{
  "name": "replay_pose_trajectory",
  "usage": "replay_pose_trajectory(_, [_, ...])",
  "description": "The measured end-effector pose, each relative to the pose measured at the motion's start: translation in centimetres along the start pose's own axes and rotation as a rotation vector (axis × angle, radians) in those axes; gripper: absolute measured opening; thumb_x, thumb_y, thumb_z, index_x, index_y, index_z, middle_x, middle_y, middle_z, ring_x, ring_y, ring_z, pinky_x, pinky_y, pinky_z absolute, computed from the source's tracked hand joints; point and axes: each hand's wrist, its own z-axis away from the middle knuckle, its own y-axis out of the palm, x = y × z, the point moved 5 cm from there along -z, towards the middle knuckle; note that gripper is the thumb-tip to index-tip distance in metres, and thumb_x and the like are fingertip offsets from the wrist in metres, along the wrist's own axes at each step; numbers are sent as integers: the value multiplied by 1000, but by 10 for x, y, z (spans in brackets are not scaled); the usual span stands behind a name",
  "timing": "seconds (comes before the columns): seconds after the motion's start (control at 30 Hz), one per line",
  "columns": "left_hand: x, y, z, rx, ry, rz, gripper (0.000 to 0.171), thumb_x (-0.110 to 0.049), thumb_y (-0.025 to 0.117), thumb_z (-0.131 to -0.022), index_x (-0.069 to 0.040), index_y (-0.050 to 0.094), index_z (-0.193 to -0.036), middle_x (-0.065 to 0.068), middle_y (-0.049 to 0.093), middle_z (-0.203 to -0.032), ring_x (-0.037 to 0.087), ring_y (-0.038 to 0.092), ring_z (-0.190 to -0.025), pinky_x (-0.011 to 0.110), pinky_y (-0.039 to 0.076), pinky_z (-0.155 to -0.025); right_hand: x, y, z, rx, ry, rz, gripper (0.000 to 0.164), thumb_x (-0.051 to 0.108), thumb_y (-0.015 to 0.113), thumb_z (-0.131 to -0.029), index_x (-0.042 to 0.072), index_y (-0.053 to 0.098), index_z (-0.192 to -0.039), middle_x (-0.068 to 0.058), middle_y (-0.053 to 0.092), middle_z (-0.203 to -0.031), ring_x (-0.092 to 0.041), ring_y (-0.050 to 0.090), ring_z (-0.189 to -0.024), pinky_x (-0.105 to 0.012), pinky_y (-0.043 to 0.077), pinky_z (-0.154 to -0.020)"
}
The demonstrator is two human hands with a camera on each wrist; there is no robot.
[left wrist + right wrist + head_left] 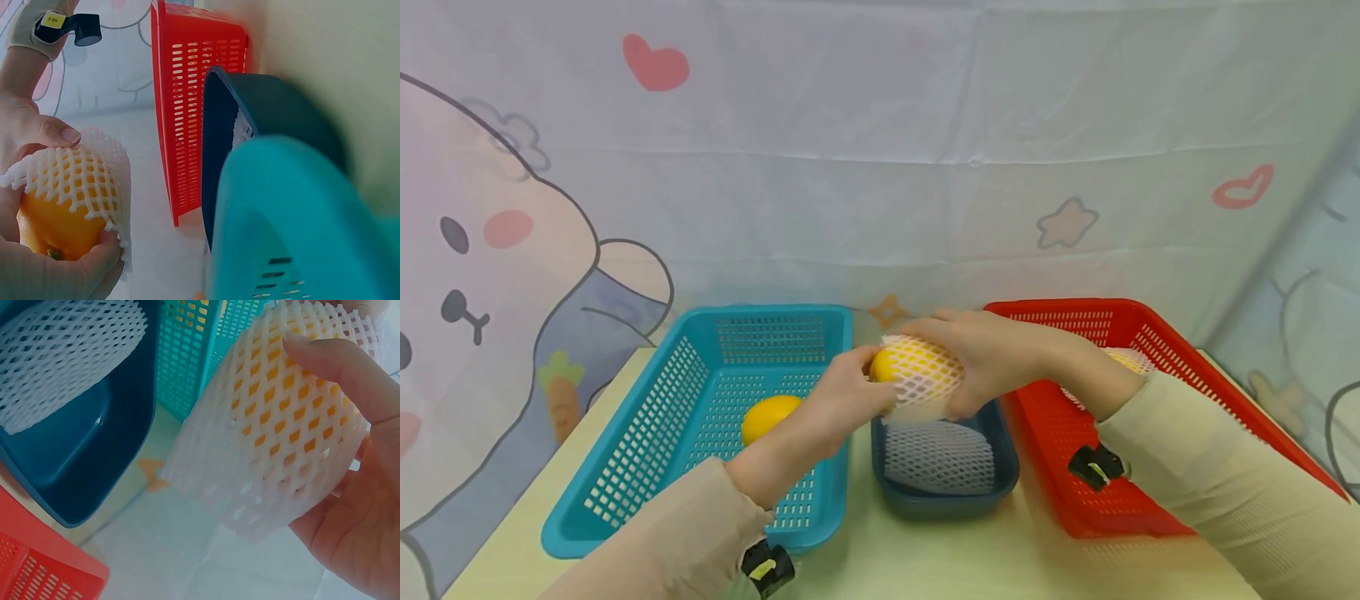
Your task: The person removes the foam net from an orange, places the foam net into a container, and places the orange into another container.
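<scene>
Between both hands, over the dark blue bin (943,504), is an orange (882,365) partly covered by a white foam net sleeve (928,379). My left hand (842,396) grips its bare end; in the left wrist view the green stem end of the orange (59,231) shows there. My right hand (992,354) grips the sleeve around the fruit from the other side. Seen from the right wrist, the thumb presses on the netting (275,425), and the sleeve's far end extends loose past the fruit. Another foam net sleeve (938,458) lies flat in the bin.
At the left a turquoise basket (647,417) holds a bare orange (767,417), partly behind my left forearm. A red basket (1037,433) at the right contains a netted fruit (1129,359), partly hidden by my right arm. A printed cloth (880,167) hangs behind the table.
</scene>
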Motion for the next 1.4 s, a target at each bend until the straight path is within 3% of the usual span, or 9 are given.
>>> replay_pose_trajectory(0.23, [-1, -3, -2, -4, 29, -36, 43, -4, 59, -85, 2, 48, -126, 13, 56, -112, 24, 54, -91, 29, 51, -76, -2, -1, -2, -1, -25, 22, 76, 16, 78, -66, 15, 43, -134, 2, 52, -115, -15, 50, -95, -27, 49, -70])
replay_pose_trajectory(0.57, [0, -8, 0, 24, 30, -55, 44, -11, 62, -89, 1, 46, -128, 13, 55, -115, 24, 55, -95, 34, 51, -82, -5, 0, -3, 11, -27, 8, 77, 8, 76, -69, 15, 41, -137, 0, 53, -118, -19, 49, -98, -30, 50, -72])
replay_pose_trajectory(1.17, [-2, -22, 2, 91, 21, -101, 52, -25, 69, -84, -3, 48, -127, 8, 58, -111, 23, 56, -94, 35, 50, -82, -6, 0, -3, 19, -49, -86, 69, 10, 75, -78, 16, 40, -138, 4, 54, -121, -16, 52, -103, -27, 52, -81])
replay_pose_trajectory(1.4, [-4, -29, 4, 119, 30, -87, 54, -31, 73, -80, -4, 53, -122, 9, 59, -109, 24, 57, -92, 35, 50, -80, -9, 0, -1, 18, -26, -56, 69, 3, 72, -80, 16, 40, -139, 1, 55, -122, -19, 53, -101, -31, 53, -81])
